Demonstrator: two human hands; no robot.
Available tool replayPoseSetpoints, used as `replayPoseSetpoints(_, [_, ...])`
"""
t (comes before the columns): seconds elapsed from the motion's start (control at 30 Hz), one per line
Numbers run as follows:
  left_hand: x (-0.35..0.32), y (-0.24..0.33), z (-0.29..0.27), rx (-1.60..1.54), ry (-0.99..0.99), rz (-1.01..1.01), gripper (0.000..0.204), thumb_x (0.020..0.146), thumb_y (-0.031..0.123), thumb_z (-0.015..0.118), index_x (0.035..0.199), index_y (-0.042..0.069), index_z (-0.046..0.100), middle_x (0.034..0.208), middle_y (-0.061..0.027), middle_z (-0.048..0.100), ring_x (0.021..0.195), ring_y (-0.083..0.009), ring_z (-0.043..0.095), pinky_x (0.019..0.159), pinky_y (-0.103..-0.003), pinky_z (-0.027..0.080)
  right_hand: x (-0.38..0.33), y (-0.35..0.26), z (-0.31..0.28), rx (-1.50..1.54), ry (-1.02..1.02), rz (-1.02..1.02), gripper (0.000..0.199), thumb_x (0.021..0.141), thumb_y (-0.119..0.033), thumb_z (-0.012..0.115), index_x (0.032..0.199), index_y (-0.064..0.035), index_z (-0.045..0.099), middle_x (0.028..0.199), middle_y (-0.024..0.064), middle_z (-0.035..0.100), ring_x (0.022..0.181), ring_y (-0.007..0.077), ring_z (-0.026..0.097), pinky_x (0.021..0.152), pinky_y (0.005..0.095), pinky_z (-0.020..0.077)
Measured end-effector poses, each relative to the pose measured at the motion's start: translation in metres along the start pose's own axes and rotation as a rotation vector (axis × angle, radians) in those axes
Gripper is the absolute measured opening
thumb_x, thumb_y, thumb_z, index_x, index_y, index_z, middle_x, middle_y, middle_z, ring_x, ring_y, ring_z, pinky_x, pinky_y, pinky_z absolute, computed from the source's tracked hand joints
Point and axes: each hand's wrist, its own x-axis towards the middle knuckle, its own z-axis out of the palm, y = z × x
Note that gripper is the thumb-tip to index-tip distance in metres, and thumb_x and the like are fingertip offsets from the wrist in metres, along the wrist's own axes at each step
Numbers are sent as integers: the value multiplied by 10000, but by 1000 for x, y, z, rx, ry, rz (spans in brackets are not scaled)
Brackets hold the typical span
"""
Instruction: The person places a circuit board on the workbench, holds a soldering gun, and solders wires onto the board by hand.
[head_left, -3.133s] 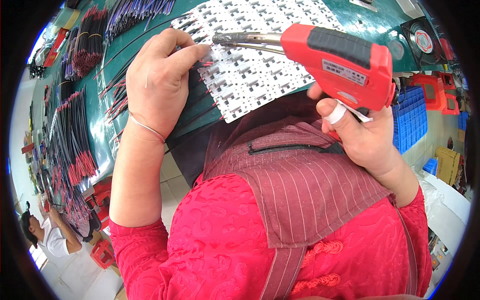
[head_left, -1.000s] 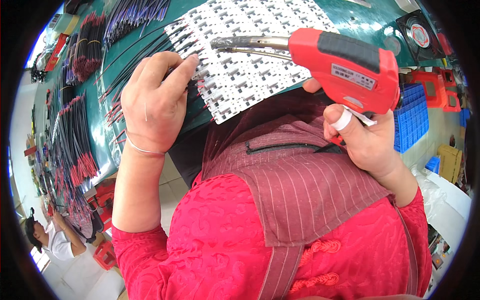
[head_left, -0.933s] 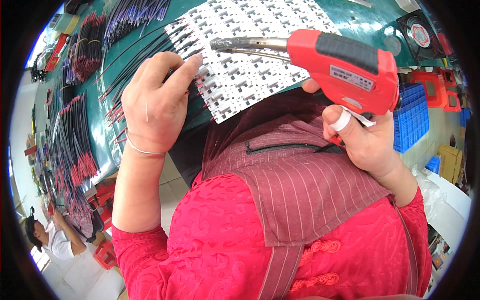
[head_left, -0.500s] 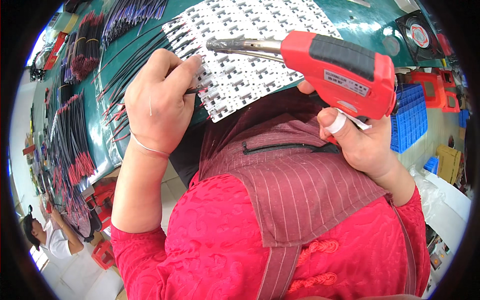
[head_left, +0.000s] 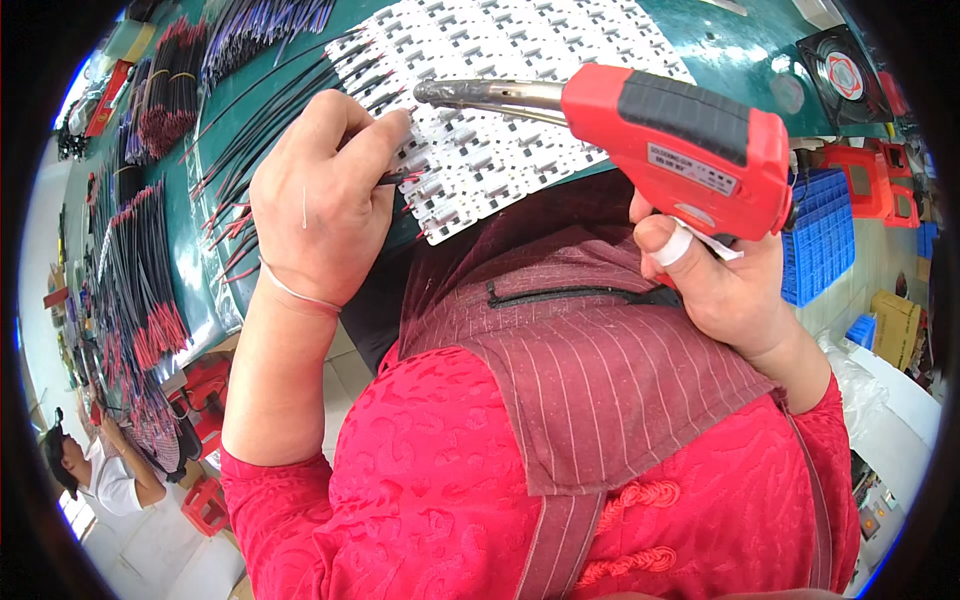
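Observation:
My right hand (head_left: 715, 285) grips a red and black soldering gun (head_left: 690, 150), its dark tip pointing left over a white sheet of small circuit boards (head_left: 510, 120). A strip of white tape wraps the right thumb. At the sheet's left edge my left hand (head_left: 325, 190) is closed, thumb and forefinger pinched close to the soldering tip. A dark wire (head_left: 395, 179) with a red end comes out from under its fingers onto the boards. Several black and red wires (head_left: 270, 125) run from the sheet's left edge past this hand. What lies inside the pinch is hidden.
Bundles of black and red wires (head_left: 145, 270) lie along the left of the green table (head_left: 690, 30), with more bundles (head_left: 265, 35) behind. A small fan (head_left: 843, 75) stands far right. Blue crates (head_left: 820, 235) and red stools (head_left: 870, 185) are to the right. Another person (head_left: 95, 470) works at far left.
My left hand has moved slightly up and right along the board edge. The sheet has shifted a little to the right. My right forefinger has drawn back at the soldering gun's trigger area.

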Motion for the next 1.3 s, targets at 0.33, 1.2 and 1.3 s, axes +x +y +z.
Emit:
replayPoseSetpoints(0.33, [-1, -2, 3, -16, 24, -6, 322, 628, -18, 684, 929, 94, 696, 806, -48, 570, 701, -235, 607, 588, -347, 488, 5, -4, 4, 72, 35, 17, 297, 854, 12, 719, 1141, 30, 645, 1046, 112, 712, 934, 142, 678, 840, 300, 548])
replayPoseSetpoints(1.2, [1, 0, 0, -8, -18, -13, 336, 684, -46, 677, 989, 92, 705, 827, -58, 575, 694, -241, 597, 604, -341, 478, 4, -10, 4, 66, 66, 20, 327, 864, 12, 705, 1186, 8, 643, 1076, 91, 710, 726, 70, 623, 639, 219, 514])
replayPoseSetpoints(1.3, [1, 0, 0, -17, -11, -10, 360, 662, -64, 670, 986, 88, 706, 815, -57, 571, 693, -236, 597, 603, -337, 477, 6, -4, 4, 69, 69, -93, 334, 869, 2, 702, 1197, 7, 638, 1066, 87, 712, 699, 61, 612, 627, 219, 510])
